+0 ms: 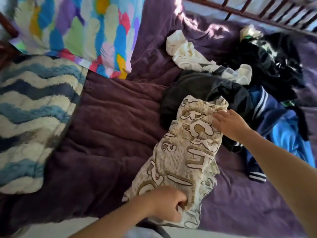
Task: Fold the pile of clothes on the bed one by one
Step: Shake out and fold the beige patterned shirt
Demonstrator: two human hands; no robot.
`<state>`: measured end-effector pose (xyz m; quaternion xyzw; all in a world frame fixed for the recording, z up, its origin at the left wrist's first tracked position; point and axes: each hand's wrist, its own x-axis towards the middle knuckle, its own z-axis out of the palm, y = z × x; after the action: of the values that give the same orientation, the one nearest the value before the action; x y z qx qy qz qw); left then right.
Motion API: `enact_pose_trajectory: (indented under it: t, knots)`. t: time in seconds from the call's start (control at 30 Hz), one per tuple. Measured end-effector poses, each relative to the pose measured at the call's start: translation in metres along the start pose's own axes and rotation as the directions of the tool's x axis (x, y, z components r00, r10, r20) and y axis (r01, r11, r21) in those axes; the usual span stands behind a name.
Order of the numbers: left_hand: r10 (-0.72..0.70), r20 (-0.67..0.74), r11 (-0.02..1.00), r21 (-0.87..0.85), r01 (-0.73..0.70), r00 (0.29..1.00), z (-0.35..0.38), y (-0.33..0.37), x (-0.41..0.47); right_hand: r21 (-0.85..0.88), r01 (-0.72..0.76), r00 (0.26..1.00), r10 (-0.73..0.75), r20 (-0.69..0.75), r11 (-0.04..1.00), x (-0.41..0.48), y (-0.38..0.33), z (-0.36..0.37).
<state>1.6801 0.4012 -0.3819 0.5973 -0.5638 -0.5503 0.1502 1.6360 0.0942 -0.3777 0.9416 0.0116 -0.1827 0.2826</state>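
Clothes pile (248,86) on bed (111,117), unfolded.

Head view, steeply down over bed (109,117)

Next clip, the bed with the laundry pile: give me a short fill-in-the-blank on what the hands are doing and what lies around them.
1. Both hands grip the beige garment printed with large ____.
2. The left hand holds the end ____ the camera.
3. The right hand grips the end beside the ____ pile.
4. The bed cover is ____.

Missing words: letters; nearest; unfolded; purple
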Motion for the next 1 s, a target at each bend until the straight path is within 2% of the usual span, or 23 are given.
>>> enact_pose_trajectory:
  t: [0.1, 0.13, 0.2, 0.27, 0.33, 0.37, 0.4, 0.43, 0.47, 0.5, 0.53, 0.57, 0.6, 0.63, 0.7, 0.77, 0.87, 0.93, 1.0]
  knots:
    - [0.025, 0.065, 0.996, 0.081, -0.03, 0.998, 0.033, 0.024, 0.036, -0.001, -0.027, 1.0, 0.027, -0.006, 1.0, -0.022, 0.0, 0.026]
    - [0.015, 0.065, 0.994, 0.103, -0.022, 0.998, 0.042, 0.03, 0.047, -0.023, -0.053, 0.998, 0.053, 0.033, 0.998, -0.028, -0.001, 0.035]
    - [-0.011, 0.034, 0.992, 0.124, 0.007, 0.999, 0.06, 0.039, 0.065, -0.037, -0.128, 0.975, 0.133, 0.178, 0.991, -0.041, -0.009, 0.054]
    - [-0.059, 0.025, 0.992, 0.113, 0.056, 0.998, 0.075, 0.038, 0.078, -0.001, -0.216, 0.897, 0.199, 0.395, 0.976, -0.051, -0.019, 0.066]
    - [-0.098, 0.004, 0.988, 0.12, 0.096, 0.995, 0.086, 0.028, 0.083, 0.139, -0.375, 0.802, 0.245, 0.545, 0.917, -0.057, -0.035, 0.072]
    - [-0.102, -0.043, 0.984, 0.144, 0.107, 0.994, 0.088, 0.019, 0.079, 0.235, -0.457, 0.785, 0.265, 0.56, 0.858, -0.057, -0.047, 0.071]
    - [-0.087, -0.154, 0.974, 0.195, 0.117, 0.984, 0.088, 0.007, 0.074, 0.331, -0.519, 0.791, 0.297, 0.534, 0.788, -0.057, -0.061, 0.067]
    - [-0.067, -0.333, 0.95, 0.267, 0.162, 0.941, 0.086, -0.007, 0.069, 0.428, -0.553, 0.808, 0.334, 0.485, 0.715, -0.058, -0.078, 0.062]
    - [-0.063, -0.512, 0.912, 0.319, 0.257, 0.857, 0.082, -0.021, 0.063, 0.528, -0.558, 0.826, 0.367, 0.428, 0.64, -0.06, -0.098, 0.057]
    - [-0.12, -0.636, 0.865, 0.31, 0.394, 0.763, 0.077, -0.033, 0.054, 0.619, -0.544, 0.839, 0.383, 0.387, 0.566, -0.065, -0.123, 0.052]
    - [-0.264, -0.687, 0.818, 0.212, 0.535, 0.677, 0.07, -0.045, 0.045, 0.692, -0.51, 0.857, 0.369, 0.36, 0.51, -0.069, -0.149, 0.046]
    - [-0.44, -0.649, 0.752, 0.111, 0.65, 0.621, 0.066, -0.054, 0.037, 0.743, -0.475, 0.876, 0.327, 0.353, 0.471, -0.076, -0.177, 0.041]
    - [-0.542, -0.588, 0.709, 0.065, 0.703, 0.601, 0.065, -0.066, 0.033, 0.77, -0.452, 0.891, 0.275, 0.362, 0.45, -0.085, -0.204, 0.037]
    - [-0.56, -0.562, 0.694, 0.082, 0.715, 0.608, 0.066, -0.077, 0.031, 0.776, -0.443, 0.896, 0.225, 0.382, 0.449, -0.093, -0.228, 0.036]
    - [-0.528, -0.555, 0.734, 0.083, 0.674, 0.643, 0.069, -0.087, 0.027, 0.737, -0.477, 0.876, 0.193, 0.442, 0.48, -0.11, -0.26, 0.038]
    - [-0.535, -0.556, 0.791, -0.066, 0.608, 0.636, 0.069, -0.088, 0.024, 0.716, -0.542, 0.838, 0.23, 0.494, 0.439, -0.121, -0.271, 0.034]
    - [-0.639, -0.48, 0.769, -0.377, 0.517, 0.601, 0.069, -0.085, 0.02, 0.745, -0.543, 0.831, 0.375, 0.411, 0.386, -0.137, -0.267, 0.017]
    - [-0.676, -0.401, 0.732, -0.464, 0.499, 0.618, 0.071, -0.081, 0.017, 0.765, -0.466, 0.874, 0.365, 0.32, 0.445, -0.153, -0.277, 0.009]
    - [-0.7, -0.342, 0.702, -0.488, 0.519, 0.626, 0.075, -0.08, 0.016, 0.727, -0.365, 0.928, 0.286, 0.237, 0.582, -0.169, -0.294, 0.008]
